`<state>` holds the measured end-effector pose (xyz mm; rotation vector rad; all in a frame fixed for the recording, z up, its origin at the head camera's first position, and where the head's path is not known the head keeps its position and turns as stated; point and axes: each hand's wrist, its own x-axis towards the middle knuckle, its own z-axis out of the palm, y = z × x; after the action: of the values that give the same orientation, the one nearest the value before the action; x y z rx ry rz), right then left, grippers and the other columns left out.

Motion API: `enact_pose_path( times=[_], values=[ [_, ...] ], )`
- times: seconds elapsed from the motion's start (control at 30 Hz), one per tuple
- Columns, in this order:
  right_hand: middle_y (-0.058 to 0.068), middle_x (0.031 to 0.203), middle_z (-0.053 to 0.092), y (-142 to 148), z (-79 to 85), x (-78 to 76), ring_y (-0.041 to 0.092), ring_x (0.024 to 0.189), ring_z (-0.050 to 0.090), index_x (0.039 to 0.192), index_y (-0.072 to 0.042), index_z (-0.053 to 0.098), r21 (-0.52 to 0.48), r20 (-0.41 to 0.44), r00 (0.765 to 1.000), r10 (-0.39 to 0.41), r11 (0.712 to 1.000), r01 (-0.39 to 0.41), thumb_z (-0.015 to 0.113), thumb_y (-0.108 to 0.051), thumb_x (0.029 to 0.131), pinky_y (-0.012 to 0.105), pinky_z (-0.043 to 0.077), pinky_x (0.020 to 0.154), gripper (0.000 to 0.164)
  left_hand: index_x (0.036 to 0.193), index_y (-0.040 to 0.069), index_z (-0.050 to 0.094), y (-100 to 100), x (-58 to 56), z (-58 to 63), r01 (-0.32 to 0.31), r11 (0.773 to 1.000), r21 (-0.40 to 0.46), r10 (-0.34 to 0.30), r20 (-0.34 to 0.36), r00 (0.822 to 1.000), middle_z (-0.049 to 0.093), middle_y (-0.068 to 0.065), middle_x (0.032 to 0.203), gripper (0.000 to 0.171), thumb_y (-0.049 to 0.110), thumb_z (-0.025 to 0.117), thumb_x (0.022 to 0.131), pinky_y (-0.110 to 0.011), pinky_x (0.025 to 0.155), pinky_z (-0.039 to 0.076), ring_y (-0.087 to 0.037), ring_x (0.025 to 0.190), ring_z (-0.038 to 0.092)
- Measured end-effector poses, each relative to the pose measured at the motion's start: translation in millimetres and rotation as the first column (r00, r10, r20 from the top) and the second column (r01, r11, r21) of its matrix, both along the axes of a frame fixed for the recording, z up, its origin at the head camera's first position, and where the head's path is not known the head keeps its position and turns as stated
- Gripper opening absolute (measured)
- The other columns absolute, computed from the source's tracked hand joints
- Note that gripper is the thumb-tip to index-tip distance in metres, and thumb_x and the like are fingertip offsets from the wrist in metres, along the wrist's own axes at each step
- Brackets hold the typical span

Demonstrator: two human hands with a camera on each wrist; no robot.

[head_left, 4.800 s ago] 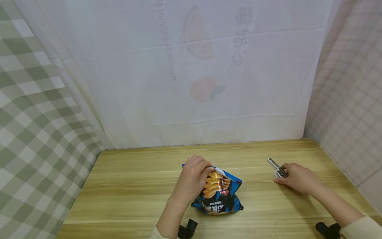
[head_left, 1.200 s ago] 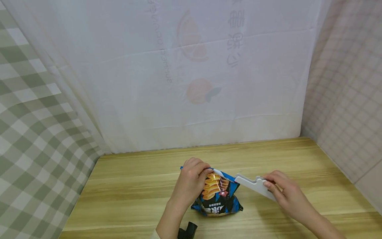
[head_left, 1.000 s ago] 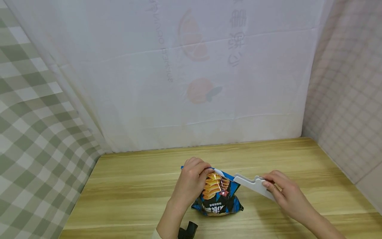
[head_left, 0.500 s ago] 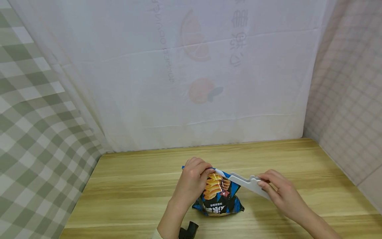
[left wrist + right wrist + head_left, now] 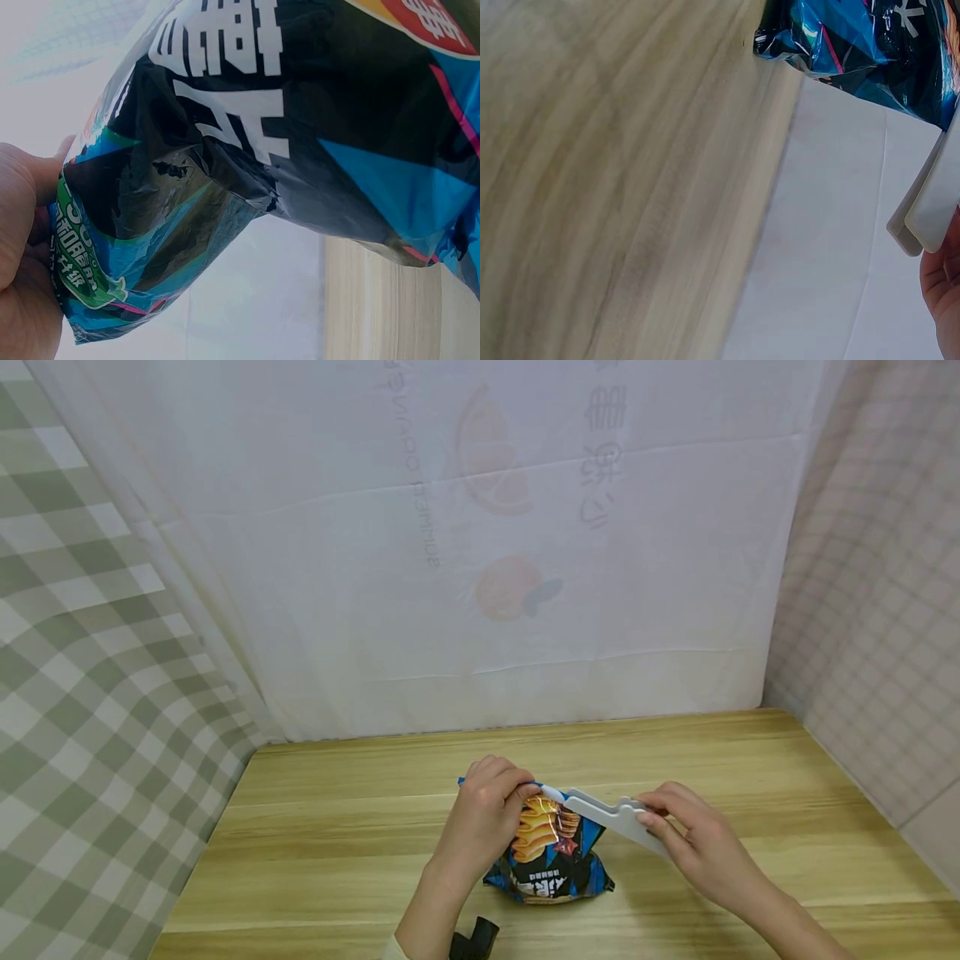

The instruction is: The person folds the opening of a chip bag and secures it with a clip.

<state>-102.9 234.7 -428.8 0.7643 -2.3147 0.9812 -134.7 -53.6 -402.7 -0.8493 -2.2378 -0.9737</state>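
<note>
A blue and black chip bag [image 5: 551, 860] stands on the table in the head view, its top edge folded over. My left hand [image 5: 483, 810] pinches that top edge near its left end. In my right hand [image 5: 701, 843], thumb and fingers grip a pale grey bag clip [image 5: 611, 818]. The clip's two arms lie along the right part of the bag's folded top. In the right wrist view, the two arms of the clip [image 5: 937, 195] stand slightly apart at the lower end. The left wrist view is mostly filled by the chip bag [image 5: 225, 187], with my fingers [image 5: 19, 240] at its edge.
The wooden table [image 5: 337, 843] extends to both sides of the bag. A white printed cloth [image 5: 337, 568] hangs behind it. Checked cloths hang at the left [image 5: 97, 652] and right [image 5: 862, 610]. A black angular piece [image 5: 476, 939] sits beside my left forearm.
My right hand has brought the clip over from the right side of the table to the bag. Over the last second, the clip has slid leftward along the bag's top. My left hand stays put.
</note>
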Motion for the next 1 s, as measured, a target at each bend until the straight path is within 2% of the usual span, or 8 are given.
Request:
enact_pose_path(
  times=[0.37, 0.77, 1.0],
  values=[
    [-0.01, 0.098, 0.065, -7.2, 3.2, -2.3, 0.002, 0.079, 0.056, 0.108, -0.009, 0.075, 0.0, 0.012, 1.0, 0.008, 1.0, -0.008, 0.074, 0.01, 0.09, 0.014, 0.046, 0.063, 0.027, 0.09, 0.007, 0.078, -0.2, 0.5, 0.2, -0.004, 1.0, 0.003, 0.004, 0.009, 1.0, 0.069, 0.003, 0.085, 0.004, 0.007, 0.082, 0.089, -0.031, 0.078, 0.05, -0.013, 0.082, 0.062],
    [-0.01, 0.097, 0.063, -14.8, 6.1, -6.8, 0.003, 0.079, 0.054, 0.108, -0.009, 0.075, -0.024, -0.001, 0.999, 0.044, 0.999, -0.044, 0.075, 0.011, 0.088, 0.016, 0.044, 0.062, 0.028, 0.092, 0.005, 0.078, -1.7, 1.3, 1.1, 0.012, 1.0, -0.003, -0.012, 0.033, 0.999, 0.069, 0.003, 0.087, 0.007, 0.011, 0.077, 0.095, -0.032, 0.083, 0.052, -0.014, 0.085, 0.063],
    [-0.009, 0.097, 0.064, -17.7, 6.6, -8.7, 0.003, 0.079, 0.054, 0.108, -0.008, 0.074, -0.031, -0.002, 0.998, 0.057, 0.998, -0.057, 0.074, 0.014, 0.086, 0.015, 0.045, 0.062, 0.031, 0.091, 0.006, 0.078, -2.5, 0.6, 0.5, 0.019, 1.0, -0.004, -0.019, 0.032, 0.999, 0.069, 0.003, 0.088, 0.005, 0.007, 0.075, 0.096, -0.032, 0.086, 0.053, -0.014, 0.086, 0.063]
  ],
)
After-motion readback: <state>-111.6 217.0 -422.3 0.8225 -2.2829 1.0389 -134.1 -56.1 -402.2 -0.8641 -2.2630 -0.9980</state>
